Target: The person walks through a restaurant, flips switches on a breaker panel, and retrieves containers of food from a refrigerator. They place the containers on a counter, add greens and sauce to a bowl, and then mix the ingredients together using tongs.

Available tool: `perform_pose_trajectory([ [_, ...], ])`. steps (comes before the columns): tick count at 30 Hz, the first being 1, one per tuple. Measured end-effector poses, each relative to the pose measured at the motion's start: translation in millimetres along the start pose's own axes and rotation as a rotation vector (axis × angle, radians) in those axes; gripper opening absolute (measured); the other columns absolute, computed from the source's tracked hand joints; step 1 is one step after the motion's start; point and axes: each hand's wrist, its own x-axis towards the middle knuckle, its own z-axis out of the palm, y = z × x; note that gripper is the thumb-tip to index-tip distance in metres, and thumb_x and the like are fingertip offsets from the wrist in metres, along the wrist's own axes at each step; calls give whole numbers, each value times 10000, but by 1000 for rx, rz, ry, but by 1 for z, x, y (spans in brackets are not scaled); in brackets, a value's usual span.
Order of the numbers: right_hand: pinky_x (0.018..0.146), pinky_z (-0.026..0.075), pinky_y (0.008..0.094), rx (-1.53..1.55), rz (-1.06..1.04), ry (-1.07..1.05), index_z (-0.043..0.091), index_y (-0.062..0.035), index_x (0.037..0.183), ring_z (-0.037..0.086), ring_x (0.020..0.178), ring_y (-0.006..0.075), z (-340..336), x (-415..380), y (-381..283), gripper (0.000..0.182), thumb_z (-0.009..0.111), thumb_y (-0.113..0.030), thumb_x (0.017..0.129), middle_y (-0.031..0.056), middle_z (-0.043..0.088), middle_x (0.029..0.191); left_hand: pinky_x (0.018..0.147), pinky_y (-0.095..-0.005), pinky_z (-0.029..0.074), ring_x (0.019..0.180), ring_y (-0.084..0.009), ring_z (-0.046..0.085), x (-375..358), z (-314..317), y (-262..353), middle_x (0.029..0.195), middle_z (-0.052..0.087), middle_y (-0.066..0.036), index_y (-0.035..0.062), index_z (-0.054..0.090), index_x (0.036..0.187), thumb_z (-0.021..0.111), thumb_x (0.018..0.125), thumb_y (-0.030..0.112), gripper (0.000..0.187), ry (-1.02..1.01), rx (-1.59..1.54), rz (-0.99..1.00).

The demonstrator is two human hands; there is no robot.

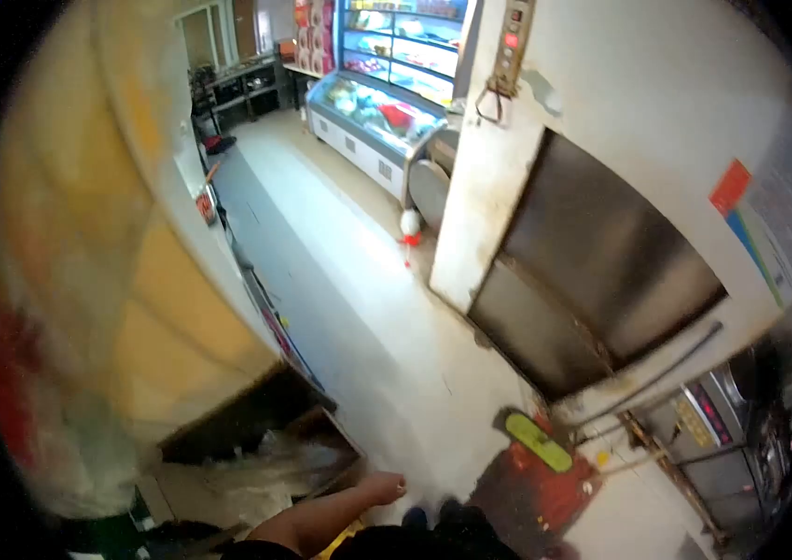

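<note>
My left hand [383, 487] hangs low in front of my body, at the end of a bare forearm. It is seen from above, small and somewhat blurred, with its fingers turned under and hidden. Nothing sticks out of it. Just left of the hand is a dark wooden box or crate [333, 437] with clear plastic sheeting [275, 476] beside it. My dark shoes [433, 515] stand on the pale floor to the right of the hand. My right hand is out of view.
A pale floor [349, 308] leads to a lit glass display fridge [377, 112]. A white wall with a dark metal panel [601, 261] stands on the right. Near my feet lie a green pad [538, 441] and a red-brown mat [531, 499]. Equipment with red digits [708, 415] stands lower right.
</note>
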Motion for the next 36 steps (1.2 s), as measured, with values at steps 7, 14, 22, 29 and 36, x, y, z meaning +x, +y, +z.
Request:
perform_pose_trajectory([
  [7, 850, 412, 321, -334, 203, -499, 557, -46, 1199, 535, 984, 157, 222, 228, -184, 375, 527, -307, 931, 67, 582, 1101, 853, -436, 467, 990, -359, 593, 136, -146, -104, 1051, 643, -171, 52, 642, 1025, 529, 837, 343, 365, 31, -169, -217],
  [14, 988, 373, 321, -722, -102, -1034, 545, -61, 1268, 506, 1135, 160, 431, 405, -381, 401, 492, -303, 952, 69, 566, 1241, 829, -413, 493, 926, -331, 635, 161, -264, -211, 955, 671, -161, 55, 680, 949, 561, 811, 382, 374, 79, -513, -538],
  [22, 950, 412, 328, -853, 340, -994, 579, -56, 1240, 563, 1053, 177, 728, 509, -550, 429, 508, -349, 934, 78, 613, 1180, 654, -349, 501, 676, -254, 617, 213, -594, -247, 753, 627, -125, 25, 644, 894, 707, 738, 157, 213, 1301, -620, -592],
  [29, 903, 419, 279, -812, 326, -964, 643, -31, 1087, 556, 987, 123, 969, 557, -709, 312, 512, -271, 937, 44, 647, 1011, 748, -362, 370, 877, -219, 439, 97, -1103, -187, 986, 478, -125, 1, 487, 1180, 722, 745, 251, 554, 1840, -186, 814],
  [36, 922, 405, 280, -870, -16, -1007, 648, -39, 1080, 543, 1008, 132, 1225, 617, -854, 316, 503, -282, 939, 37, 635, 1055, 914, -418, 405, 1060, -271, 474, 118, -1341, -267, 1124, 518, -171, 2, 462, 1183, 681, 796, 326, 550, 1716, 137, 1111],
])
